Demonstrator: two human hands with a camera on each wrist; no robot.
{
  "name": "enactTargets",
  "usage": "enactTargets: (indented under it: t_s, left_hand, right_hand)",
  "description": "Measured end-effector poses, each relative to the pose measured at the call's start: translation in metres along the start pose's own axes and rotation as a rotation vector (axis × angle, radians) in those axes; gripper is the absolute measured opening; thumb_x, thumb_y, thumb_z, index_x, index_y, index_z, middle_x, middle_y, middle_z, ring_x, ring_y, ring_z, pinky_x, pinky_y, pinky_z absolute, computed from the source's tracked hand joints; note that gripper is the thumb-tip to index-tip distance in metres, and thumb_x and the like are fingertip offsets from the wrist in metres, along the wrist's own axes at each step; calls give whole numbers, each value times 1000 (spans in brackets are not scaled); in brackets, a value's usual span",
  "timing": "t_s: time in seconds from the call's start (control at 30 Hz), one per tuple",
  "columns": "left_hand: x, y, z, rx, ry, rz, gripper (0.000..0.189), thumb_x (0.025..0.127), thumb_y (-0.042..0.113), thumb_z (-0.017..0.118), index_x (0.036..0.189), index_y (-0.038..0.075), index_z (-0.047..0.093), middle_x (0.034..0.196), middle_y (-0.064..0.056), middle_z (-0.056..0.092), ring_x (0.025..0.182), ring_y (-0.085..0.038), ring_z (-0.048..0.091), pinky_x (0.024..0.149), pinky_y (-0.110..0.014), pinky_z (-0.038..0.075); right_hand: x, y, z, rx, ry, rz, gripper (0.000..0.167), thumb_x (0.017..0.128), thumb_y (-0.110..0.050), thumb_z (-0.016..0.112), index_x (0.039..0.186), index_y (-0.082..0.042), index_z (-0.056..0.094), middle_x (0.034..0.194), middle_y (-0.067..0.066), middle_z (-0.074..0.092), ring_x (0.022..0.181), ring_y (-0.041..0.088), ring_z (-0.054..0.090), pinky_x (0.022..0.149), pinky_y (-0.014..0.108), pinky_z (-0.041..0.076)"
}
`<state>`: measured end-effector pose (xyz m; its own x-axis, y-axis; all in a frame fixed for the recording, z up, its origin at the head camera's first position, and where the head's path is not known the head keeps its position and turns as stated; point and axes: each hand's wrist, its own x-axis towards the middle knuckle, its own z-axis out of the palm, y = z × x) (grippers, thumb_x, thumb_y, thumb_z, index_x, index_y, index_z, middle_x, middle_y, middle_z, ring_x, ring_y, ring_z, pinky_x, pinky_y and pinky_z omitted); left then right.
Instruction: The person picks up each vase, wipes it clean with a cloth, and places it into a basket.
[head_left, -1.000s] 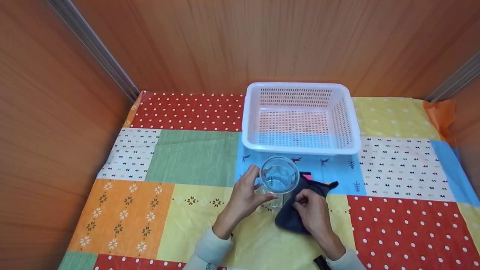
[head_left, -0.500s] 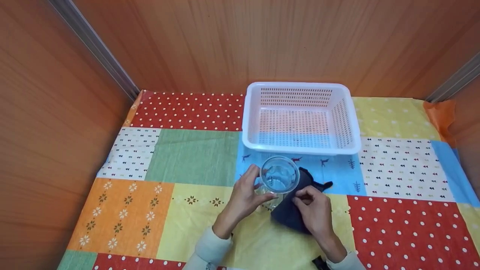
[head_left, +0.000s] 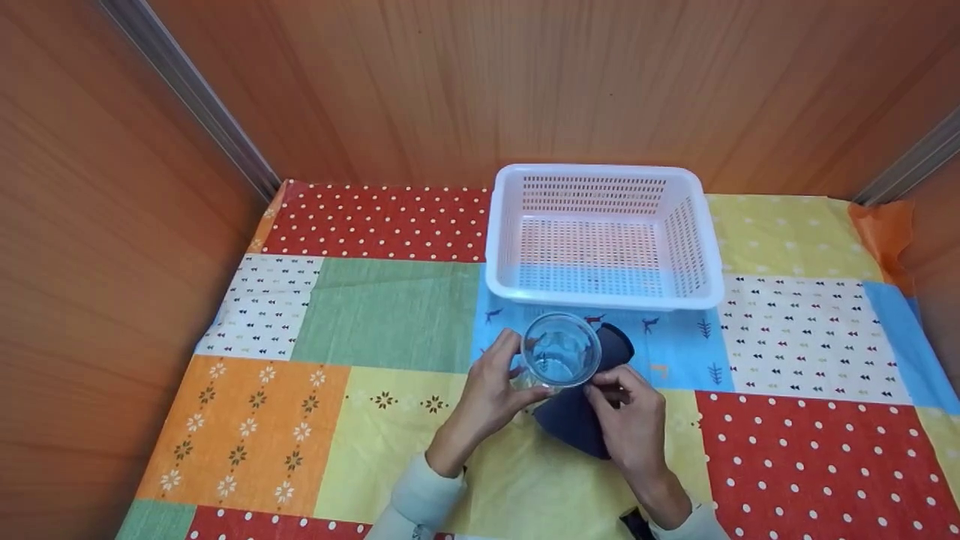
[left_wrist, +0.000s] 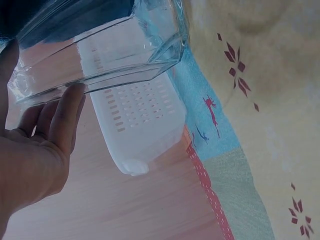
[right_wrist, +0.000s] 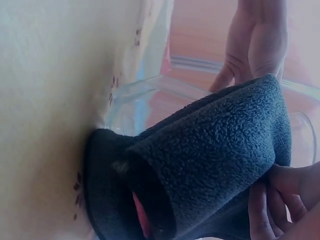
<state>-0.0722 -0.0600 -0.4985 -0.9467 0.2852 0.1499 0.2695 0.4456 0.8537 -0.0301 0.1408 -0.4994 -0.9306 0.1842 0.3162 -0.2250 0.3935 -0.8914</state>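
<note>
A clear, angular-sided glass (head_left: 559,357) stands up in front of the basket in the head view. My left hand (head_left: 484,394) grips it from the left, thumb and fingers around its side. My right hand (head_left: 634,420) pinches a dark blue fleecy cloth (head_left: 574,426) between thumb and fingers, close against the right side of the glass. In the right wrist view the cloth (right_wrist: 215,150) is folded over, with a black edge and a bit of pink inside the fold. It covers much of the glass (right_wrist: 132,102) there.
A white slotted plastic basket (head_left: 604,301) stands just behind the glass, near the wooden back wall (head_left: 570,90). Under everything lies a patchwork-print tablecloth (head_left: 405,315). Wooden panels also rise at both sides, and an orange flap (head_left: 885,232) sticks up at the back right corner.
The cloth has shifted left along the glass, and its upper end now curves up behind the right hand. Its black strap no longer shows at the right. Glass and left hand stay in place.
</note>
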Motion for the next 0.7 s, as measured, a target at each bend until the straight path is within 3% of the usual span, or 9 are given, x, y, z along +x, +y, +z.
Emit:
enactTargets:
  t_s: [0.13, 0.3, 0.53, 0.7]
  left_hand:
    - [0, 0, 0, -6, -3, 6, 65, 81, 15, 94, 134, 9, 57, 128, -8, 62, 122, -25, 64, 90, -41, 64]
    - [0, -2, 0, -2, 2, 13, 65, 81, 14, 94, 134, 9, 57, 127, -9, 62, 121, -26, 64, 89, -40, 64]
    - [-1, -1, 1, 17, 6, 7, 65, 79, 14, 95, 132, 10, 58, 125, -10, 62, 118, -25, 65, 87, -37, 64]
    - [0, -1, 1, 21, 11, 11, 63, 78, 12, 96, 129, 11, 59, 122, -9, 63, 117, -24, 65, 87, -36, 64]
  right_hand:
    - [0, 1, -1, -70, -16, -21, 21, 81, 17, 81, 89, -1, 72, 88, 7, 71, 79, 11, 72, 75, 11, 58]
    - [0, 2, -4, -158, -54, 14, 20, 83, 13, 82, 92, -3, 73, 90, 7, 73, 78, 20, 74, 74, 14, 59]
    - [-1, 11, -5, -221, -125, 90, 19, 84, 12, 81, 95, -1, 72, 93, 10, 73, 82, 25, 76, 75, 36, 66]
    - [-3, 21, -3, -229, -149, 123, 20, 84, 14, 79, 94, 0, 70, 94, 12, 73, 84, 28, 78, 77, 42, 66]
